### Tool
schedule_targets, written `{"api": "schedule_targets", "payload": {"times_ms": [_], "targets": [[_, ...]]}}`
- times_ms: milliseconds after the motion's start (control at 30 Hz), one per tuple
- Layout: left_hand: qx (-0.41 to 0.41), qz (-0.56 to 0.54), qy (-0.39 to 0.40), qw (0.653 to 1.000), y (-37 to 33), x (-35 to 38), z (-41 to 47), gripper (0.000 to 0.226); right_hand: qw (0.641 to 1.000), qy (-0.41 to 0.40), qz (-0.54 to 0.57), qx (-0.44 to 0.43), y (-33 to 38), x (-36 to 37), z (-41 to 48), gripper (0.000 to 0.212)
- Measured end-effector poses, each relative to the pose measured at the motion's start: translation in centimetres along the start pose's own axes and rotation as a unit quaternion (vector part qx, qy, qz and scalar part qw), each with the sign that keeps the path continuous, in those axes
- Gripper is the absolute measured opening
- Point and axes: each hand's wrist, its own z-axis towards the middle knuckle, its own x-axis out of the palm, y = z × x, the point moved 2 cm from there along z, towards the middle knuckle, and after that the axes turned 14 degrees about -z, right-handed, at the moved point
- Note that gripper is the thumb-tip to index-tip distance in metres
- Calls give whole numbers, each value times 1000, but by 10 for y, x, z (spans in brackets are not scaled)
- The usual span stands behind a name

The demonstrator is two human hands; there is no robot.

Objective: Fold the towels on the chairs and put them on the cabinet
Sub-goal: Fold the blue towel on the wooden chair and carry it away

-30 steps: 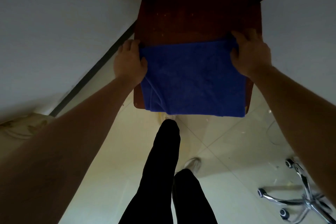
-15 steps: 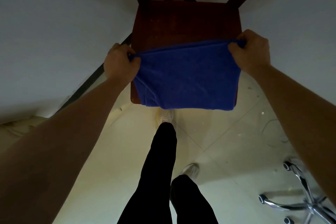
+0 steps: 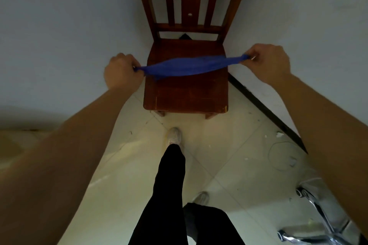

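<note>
A blue towel [image 3: 189, 66] hangs stretched in the air above the seat of a dark red wooden chair [image 3: 185, 93]. I see it nearly edge-on as a thin band. My left hand [image 3: 121, 72] grips its left end with curled fingers. My right hand [image 3: 267, 62] grips its right end the same way. The chair stands in a corner between two white walls, its slatted back upright. No cabinet is in view.
My legs in black trousers and white shoes [image 3: 174, 135] stand on pale floor tiles just in front of the chair. The chrome wheeled base of an office chair [image 3: 316, 223] sits at the lower right. A dark baseboard [image 3: 266, 109] runs along the right wall.
The towel lay folded on the chair seat with both hands at its far corners. Both hands have since lifted it clear of the seat and pulled it taut.
</note>
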Motion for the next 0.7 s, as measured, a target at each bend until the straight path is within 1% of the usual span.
{"api": "schedule_targets", "payload": {"times_ms": [33,67,100,167,200,267,333,367,433,500,533,567,633,700], "targets": [[-25,-33,-35,999,-3,-8,-6,19,999,-19,31,19,-5,-6,-8,27],[-31,-64,-66,995,-7,-15,-9,19,997,-44,57,33,-9,-16,-16,25],[-14,-68,-71,995,-15,-18,-11,19,996,-53,62,33,-9,-22,-21,24],[32,-38,-34,998,-27,-22,-17,18,997,-36,70,23,-7,-29,-28,23],[36,-50,-25,998,-31,-22,-19,17,995,-29,88,27,-8,-32,-31,24],[2,-121,-53,991,-37,-29,-22,16,986,-22,152,59,-9,-37,-33,25],[-31,-183,-75,980,-39,-33,-20,14,968,-17,236,88,-10,-40,-32,23],[-33,-185,-65,980,-40,-32,-18,14,958,-14,270,93,-9,-40,-29,21],[-46,-165,-12,985,-40,-28,-8,17,947,1,304,100,-2,-37,-21,17],[-72,-136,50,987,-37,-20,8,21,949,12,302,94,3,-32,-8,19],[-78,-124,71,987,-36,-17,16,23,954,10,287,84,5,-29,-1,21],[-72,-116,74,988,-36,-15,25,23,962,5,263,74,7,-27,6,22],[-57,-116,42,991,-36,-13,53,22,973,-19,219,73,12,-20,31,23],[-29,-130,-12,991,-39,-12,70,20,974,-53,203,80,14,-17,48,23]]}}
